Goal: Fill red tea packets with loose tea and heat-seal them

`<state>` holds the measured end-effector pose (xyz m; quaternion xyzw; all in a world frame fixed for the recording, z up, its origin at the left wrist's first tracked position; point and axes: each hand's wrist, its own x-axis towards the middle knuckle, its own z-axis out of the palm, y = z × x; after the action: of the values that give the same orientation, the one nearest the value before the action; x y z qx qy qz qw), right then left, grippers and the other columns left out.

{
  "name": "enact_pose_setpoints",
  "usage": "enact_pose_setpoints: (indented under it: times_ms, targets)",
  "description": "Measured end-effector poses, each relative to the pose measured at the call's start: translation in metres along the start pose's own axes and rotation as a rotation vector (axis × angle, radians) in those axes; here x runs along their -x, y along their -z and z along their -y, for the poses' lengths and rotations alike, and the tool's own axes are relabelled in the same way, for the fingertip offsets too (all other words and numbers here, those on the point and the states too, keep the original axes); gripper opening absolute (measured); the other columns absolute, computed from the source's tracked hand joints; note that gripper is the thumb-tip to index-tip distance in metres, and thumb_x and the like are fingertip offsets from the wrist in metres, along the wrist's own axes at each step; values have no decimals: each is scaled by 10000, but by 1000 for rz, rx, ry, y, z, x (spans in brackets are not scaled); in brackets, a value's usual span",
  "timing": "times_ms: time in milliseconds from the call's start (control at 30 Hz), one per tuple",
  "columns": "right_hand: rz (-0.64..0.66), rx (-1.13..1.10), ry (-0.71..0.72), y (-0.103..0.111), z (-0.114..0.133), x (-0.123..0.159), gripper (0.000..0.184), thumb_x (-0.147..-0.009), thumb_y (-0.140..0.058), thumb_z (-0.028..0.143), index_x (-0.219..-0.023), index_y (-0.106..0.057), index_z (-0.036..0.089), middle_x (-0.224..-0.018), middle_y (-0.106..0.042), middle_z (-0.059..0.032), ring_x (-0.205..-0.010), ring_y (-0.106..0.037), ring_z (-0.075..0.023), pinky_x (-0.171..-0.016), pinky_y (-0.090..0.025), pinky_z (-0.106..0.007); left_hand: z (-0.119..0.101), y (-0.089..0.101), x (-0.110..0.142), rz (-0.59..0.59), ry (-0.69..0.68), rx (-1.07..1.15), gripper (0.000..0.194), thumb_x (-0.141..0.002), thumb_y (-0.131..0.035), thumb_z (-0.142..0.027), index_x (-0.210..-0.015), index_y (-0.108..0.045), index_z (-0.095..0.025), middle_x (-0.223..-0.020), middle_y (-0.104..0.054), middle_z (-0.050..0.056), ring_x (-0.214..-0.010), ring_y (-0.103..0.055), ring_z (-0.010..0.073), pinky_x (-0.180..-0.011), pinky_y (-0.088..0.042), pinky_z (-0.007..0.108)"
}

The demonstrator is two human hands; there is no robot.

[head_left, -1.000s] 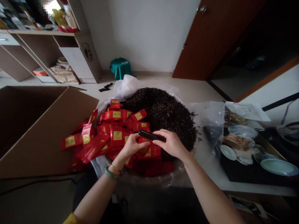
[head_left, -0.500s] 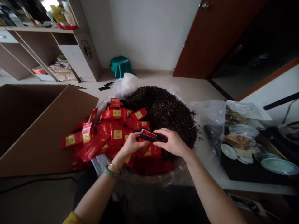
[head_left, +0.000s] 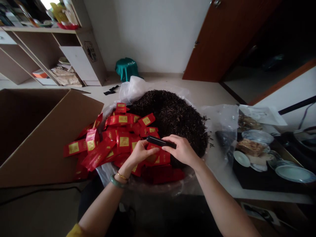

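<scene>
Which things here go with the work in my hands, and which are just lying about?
Seemingly in use:
black tool in right hand
red packets
dark leafy heap

Probably just lying about:
teal-covered object by the wall
dishes at right

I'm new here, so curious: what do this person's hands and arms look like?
The fingers are gloveless. A thin, gold-coloured, metallic bracelet and a rounded, green, stone-like bangle circle the left wrist; a yellow cloth sleeve edge shows farther up.
</scene>
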<state>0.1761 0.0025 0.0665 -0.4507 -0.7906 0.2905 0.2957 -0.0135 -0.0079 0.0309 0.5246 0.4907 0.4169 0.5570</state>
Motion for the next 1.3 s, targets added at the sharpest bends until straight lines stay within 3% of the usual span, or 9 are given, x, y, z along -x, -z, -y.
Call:
enact_pose_setpoints:
  times_ms: [167,333,500,600,733,967,1067,1200,1300]
  targets:
    - [-47,-43,-51,0,-14,-4,306,-756,-688,246,-1058,-660,205,-1021,-703,-52,-927,-661,-199,-826,-517,-306,5,-2,-2,-101,-29,24,356,-621,-751,-408,-844,-708,-133,-820,-723,34,-746,-642,188,-693,-501,268]
    - [-153,111,-153,-3,-62,-8,347,-761,-680,282,-1097,-651,201,-1103,-693,-88,-1003,-652,-240,-895,-504,-370,8,-1,-2,-179,-39,65,312,-653,-735,-385,-836,-702,-134,-806,-713,40,-722,-631,166,-655,-484,243]
    - [-129,323,-208,-15,-99,-12,400,-743,-684,224,-1133,-634,147,-1100,-681,-144,-1027,-636,-284,-909,-493,-421,11,-1,-3,-234,-25,104,289,-632,-749,-405,-742,-722,-140,-730,-714,44,-681,-623,163,-640,-472,247]
    - [-180,268,-203,-21,-89,-13,367,-774,-653,247,-1126,-634,147,-1077,-683,-144,-975,-643,-271,-881,-498,-420,14,-2,-4,-259,-9,100,316,-628,-739,-442,-713,-727,-138,-684,-704,36,-643,-606,160,-600,-454,244]
    - [-165,-111,-143,-28,-48,-10,308,-850,-560,389,-1056,-658,181,-950,-707,-82,-768,-657,-182,-668,-525,-292,17,-5,-5,-230,4,91,395,-628,-717,-512,-710,-721,-125,-627,-668,12,-583,-557,135,-526,-402,220]
    - [-204,-215,-129,-39,-17,-5,230,-758,-661,389,-637,-658,193,-653,-675,-19,-626,-619,-164,-629,-480,-274,14,-7,-5,-117,64,116,587,-653,-590,-701,-531,-567,-128,-473,-544,-14,-455,-466,94,-447,-364,208]
    - [-220,-275,-186,-37,-19,-5,237,-749,-659,415,-660,-659,195,-630,-666,-15,-580,-607,-159,-584,-480,-271,8,-4,-3,-63,80,116,592,-696,-540,-705,-538,-553,-135,-505,-577,0,-469,-494,105,-460,-396,217]
    - [-162,-483,-337,-33,-25,-8,355,-772,-590,521,-802,-661,174,-601,-645,-14,-477,-580,-146,-474,-469,-261,3,0,-3,46,57,63,455,-584,-755,-533,-754,-666,-120,-693,-687,29,-647,-613,165,-570,-474,230]
    - [-100,-468,-359,-29,-32,-9,406,-860,-448,511,-965,-642,170,-771,-697,-52,-612,-650,-171,-543,-509,-279,7,0,-6,-52,59,80,500,-586,-766,-503,-885,-678,-113,-830,-721,66,-728,-646,196,-621,-499,250]
